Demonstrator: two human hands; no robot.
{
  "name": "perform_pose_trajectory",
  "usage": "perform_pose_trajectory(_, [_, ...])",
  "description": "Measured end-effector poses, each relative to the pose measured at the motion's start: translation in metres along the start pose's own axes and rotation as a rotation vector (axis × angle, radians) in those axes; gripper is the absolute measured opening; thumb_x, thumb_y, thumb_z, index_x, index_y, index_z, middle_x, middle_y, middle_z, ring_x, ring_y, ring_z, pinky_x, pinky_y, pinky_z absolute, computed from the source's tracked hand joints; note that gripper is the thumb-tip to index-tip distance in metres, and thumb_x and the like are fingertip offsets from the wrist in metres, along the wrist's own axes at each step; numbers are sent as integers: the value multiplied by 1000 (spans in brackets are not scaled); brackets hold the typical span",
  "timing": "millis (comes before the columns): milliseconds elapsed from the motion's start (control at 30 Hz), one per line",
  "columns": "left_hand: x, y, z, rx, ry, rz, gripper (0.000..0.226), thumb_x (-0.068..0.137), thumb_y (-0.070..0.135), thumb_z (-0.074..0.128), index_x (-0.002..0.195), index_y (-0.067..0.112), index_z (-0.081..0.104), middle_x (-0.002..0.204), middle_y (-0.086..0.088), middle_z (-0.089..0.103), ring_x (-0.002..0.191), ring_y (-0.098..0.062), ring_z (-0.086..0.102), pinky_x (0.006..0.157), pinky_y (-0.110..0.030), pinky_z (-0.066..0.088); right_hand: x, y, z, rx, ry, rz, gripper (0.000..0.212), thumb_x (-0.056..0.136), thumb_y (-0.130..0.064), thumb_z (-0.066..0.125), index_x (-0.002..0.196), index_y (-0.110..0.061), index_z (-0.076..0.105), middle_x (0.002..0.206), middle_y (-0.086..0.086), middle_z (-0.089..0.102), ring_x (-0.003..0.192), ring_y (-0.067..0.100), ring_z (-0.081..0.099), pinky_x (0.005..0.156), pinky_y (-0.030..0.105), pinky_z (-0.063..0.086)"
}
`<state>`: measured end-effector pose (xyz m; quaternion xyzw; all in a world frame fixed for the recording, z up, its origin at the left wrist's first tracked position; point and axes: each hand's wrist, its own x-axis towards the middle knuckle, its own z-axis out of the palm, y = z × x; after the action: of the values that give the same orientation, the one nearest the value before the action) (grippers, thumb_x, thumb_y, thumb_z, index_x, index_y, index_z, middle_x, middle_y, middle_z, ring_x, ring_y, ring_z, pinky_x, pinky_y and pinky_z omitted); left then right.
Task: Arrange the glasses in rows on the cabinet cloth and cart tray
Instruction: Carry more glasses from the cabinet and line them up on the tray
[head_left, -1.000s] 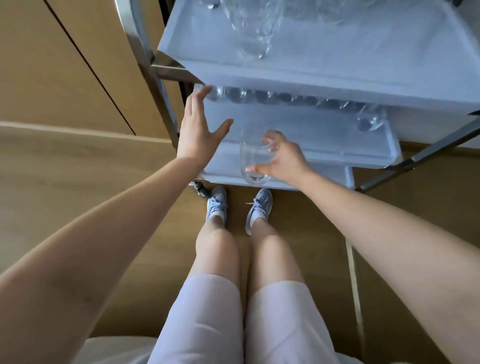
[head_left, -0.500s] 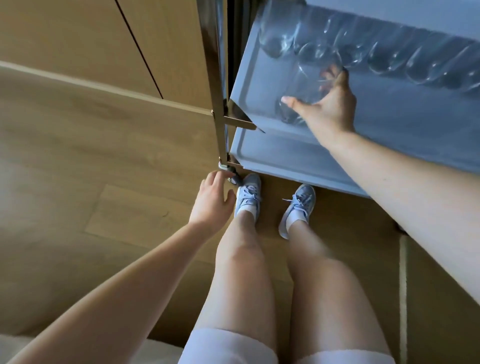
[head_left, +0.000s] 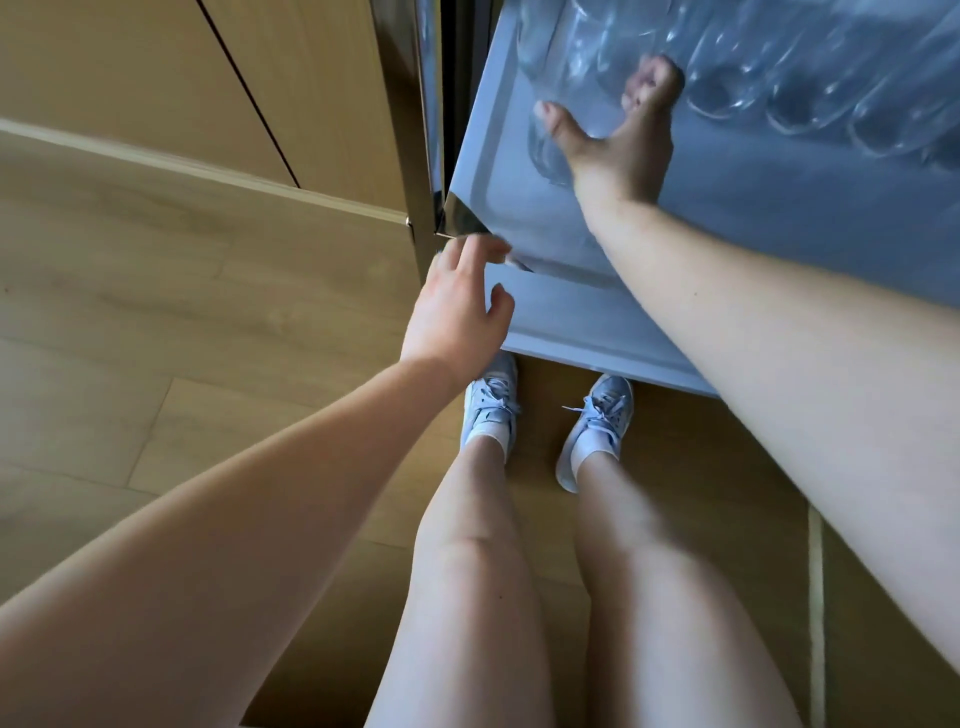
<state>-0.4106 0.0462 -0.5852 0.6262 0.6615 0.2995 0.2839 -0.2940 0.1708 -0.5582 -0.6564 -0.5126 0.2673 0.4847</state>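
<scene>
My right hand (head_left: 621, 137) reaches into the grey cart tray (head_left: 485, 156) and is wrapped around a clear glass (head_left: 553, 140) near the tray's left end. A row of several clear glasses (head_left: 779, 88) lines the far side of the tray, to the right of the held glass. My left hand (head_left: 457, 306) hovers with fingers apart just below the tray's front left corner, holding nothing.
A lower cart tray (head_left: 561, 332) sticks out beneath. The cart's chrome post (head_left: 428, 104) stands at the tray's left corner, next to wooden cabinet doors (head_left: 156, 78). My legs and sneakers (head_left: 493, 405) stand on the wood floor right before the cart.
My right hand has carried the glass from the tray's front edge in beside the row at the back. My left hand dropped from the cart, then rose again toward the tray's corner.
</scene>
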Motion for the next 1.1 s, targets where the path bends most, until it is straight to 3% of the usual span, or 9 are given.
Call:
perform_pose_trajectory(67, [13,3,-4,-2,29,29,39,84,5,50,122,11,51,122,-5,52,113,-20,50,90,-21,36,-4,5,5,-21,6,9,92,66,-29,82,139,-6,31,145,5,39,129,18,45,107,22,33])
perform_pose_trajectory(133, [26,5,-5,-29,48,24,41,83,5,50,124,12,48,124,-6,50,112,-23,52,92,-29,42,-6,14,6,-68,-51,21,100,67,-23,82,146,-10,22,150,1,35,132,16,43,107,20,33])
perform_pose_trajectory(200, [37,9,-4,-66,63,-9,47,83,4,48,130,12,44,131,-5,49,118,-24,49,96,-34,43,-7,25,6,-137,-107,70,100,69,-20,82,148,-15,20,147,3,41,129,15,47,102,17,35])
perform_pose_trajectory(367, [65,23,-1,-176,87,-16,70,89,25,60,147,13,21,149,-3,37,133,-19,41,104,-26,37,-3,31,17,-194,-98,104,88,72,-28,80,143,-13,30,140,3,50,124,16,52,100,18,36])
perform_pose_trajectory(500, [106,53,-3,-327,156,-67,99,76,35,78,149,13,14,153,-3,28,139,-15,29,106,-17,26,3,34,21,-360,-164,39,78,86,-22,60,150,-14,17,136,6,53,125,27,48,97,24,33])
perform_pose_trajectory(667, [144,69,4,-232,202,-92,84,75,41,77,141,14,32,137,-1,48,127,-18,43,104,-28,37,8,38,11,-420,-295,27,85,85,-26,63,152,-17,12,146,7,41,134,23,39,107,25,27])
perform_pose_trajectory(933, [153,60,15,-225,319,-101,79,75,38,77,135,13,32,137,3,49,127,-17,44,105,-31,37,-3,38,3,-279,-291,18,68,84,-10,55,147,-12,29,146,7,41,130,22,44,108,34,35])
perform_pose_trajectory(1000, [154,61,14,-203,308,-103,85,76,39,77,140,12,28,142,3,46,130,-18,43,107,-31,35,-4,35,1,-278,-307,10,68,85,-10,55,147,-12,29,146,7,40,132,21,41,110,32,32])
perform_pose_trajectory(1100, [148,59,7,-158,174,-197,114,73,46,77,151,9,3,156,-3,25,142,-20,26,114,-31,27,-9,30,-11,-325,-356,-2,67,88,-10,55,148,-11,24,151,6,33,139,18,30,108,18,17])
